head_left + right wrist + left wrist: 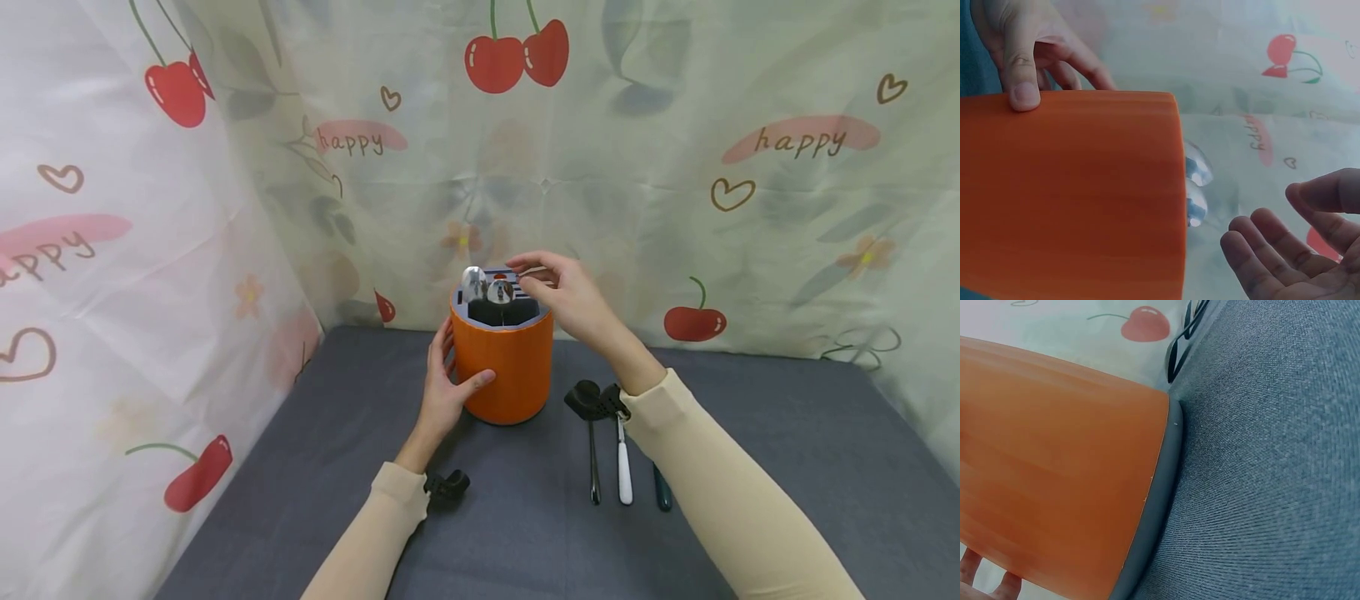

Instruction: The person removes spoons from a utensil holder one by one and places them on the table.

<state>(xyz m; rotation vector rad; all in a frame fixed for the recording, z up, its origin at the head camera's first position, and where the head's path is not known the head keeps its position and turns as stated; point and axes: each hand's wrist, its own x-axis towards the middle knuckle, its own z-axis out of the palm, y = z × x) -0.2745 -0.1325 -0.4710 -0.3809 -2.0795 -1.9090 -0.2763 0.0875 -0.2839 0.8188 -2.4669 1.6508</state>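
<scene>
An orange cylindrical utensil holder (502,367) with a grey slotted top stands upright on the table. Two shiny spoons (474,285) stick up out of its top, bowls upward. My left hand (442,396) grips the holder's left side, thumb across the front and fingers round behind. My right hand (566,298) hovers by the right of the rim. In the right wrist view its fingers (1279,240) are loosely bent with nothing between them, apart from the spoon bowls (1196,203). The holder's dark base (1157,506) meets the cloth in the left wrist view.
Right of the holder lie a dark slim handle (594,475), a white handle (624,475) and a dark green handle (662,490), their upper ends partly hidden by the right wrist's black camera (613,402). Grey cloth (525,533) covers the table. A cherry-printed curtain (630,225) hangs behind.
</scene>
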